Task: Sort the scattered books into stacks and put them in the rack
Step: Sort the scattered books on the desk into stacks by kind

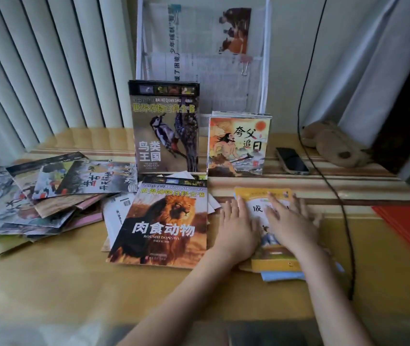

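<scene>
The thin yellow booklets [271, 248] under the hands look light, floppy and glossy, so I judge they will slide over one another and sag if lifted by one corner; the safer hold is the whole stack pinched at its long sides, squared up first. Both hands lie flat on them with straight fingers: the left hand [236, 229] presses the left part of the top cover, the right hand [290, 224] the right part, neither curled round anything. The stack sits on the counter [49, 283] at front right, a blue edge peeping out below it. The top cover is yellow with a white panel and a small painted figure. Just to its left lies a lion book [161, 221] on loose papers, and further left a scattered heap of picture books [49, 193]. Behind, a bird book [165, 128] and a smaller myth book [238, 144] stand upright before the white rack [265, 58], which holds papers
</scene>
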A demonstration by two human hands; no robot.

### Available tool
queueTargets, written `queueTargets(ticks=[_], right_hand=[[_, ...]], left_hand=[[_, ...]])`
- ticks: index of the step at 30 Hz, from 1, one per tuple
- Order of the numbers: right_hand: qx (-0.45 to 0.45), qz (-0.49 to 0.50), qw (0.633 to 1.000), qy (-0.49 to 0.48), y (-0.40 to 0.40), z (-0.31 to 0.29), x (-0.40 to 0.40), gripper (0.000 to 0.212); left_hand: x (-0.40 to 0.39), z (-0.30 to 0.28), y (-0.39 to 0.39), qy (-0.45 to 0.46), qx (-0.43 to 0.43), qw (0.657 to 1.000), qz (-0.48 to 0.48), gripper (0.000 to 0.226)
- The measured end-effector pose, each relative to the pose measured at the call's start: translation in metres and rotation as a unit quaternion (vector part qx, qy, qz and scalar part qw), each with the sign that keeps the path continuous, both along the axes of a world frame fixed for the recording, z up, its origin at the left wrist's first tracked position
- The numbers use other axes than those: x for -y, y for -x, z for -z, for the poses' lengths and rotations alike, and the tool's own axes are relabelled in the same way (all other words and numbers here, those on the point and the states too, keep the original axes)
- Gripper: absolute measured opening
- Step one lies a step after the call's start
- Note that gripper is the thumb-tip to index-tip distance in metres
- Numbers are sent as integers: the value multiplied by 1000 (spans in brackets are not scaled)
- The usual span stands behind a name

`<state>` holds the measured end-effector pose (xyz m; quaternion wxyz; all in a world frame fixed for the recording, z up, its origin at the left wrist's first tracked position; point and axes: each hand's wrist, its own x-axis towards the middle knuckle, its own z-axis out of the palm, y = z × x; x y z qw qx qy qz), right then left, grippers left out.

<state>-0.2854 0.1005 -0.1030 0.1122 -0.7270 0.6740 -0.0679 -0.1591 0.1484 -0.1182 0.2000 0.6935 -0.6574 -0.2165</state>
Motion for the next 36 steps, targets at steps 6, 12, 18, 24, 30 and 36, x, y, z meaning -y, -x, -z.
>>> queueTargets(ticks=[6,12,18,24,30,36], right_hand=[[28,-35,995,94,-37,-4,-11,46],[20,-159,987,2,-126,6,-45,68],[122,-87,986,74,-147,12,-45,61],[480,-54,869,108,-138,-13,-31,25],[644,-26,740,193,-117,-48,48,26],[632,-66,742,212,-142,-49,99,5]], left_hand=[[-9,-18,-45,72,49,994,-65,62],[-40,-15,-138,-26,132,950,-281,75],[-59,-28,-182,81,-177,935,-298,54],[-57,-40,-195,207,-522,799,-214,28],[23,-36,-223,167,-173,960,-143,35],[81,2,-216,-5,181,983,-42,67]])
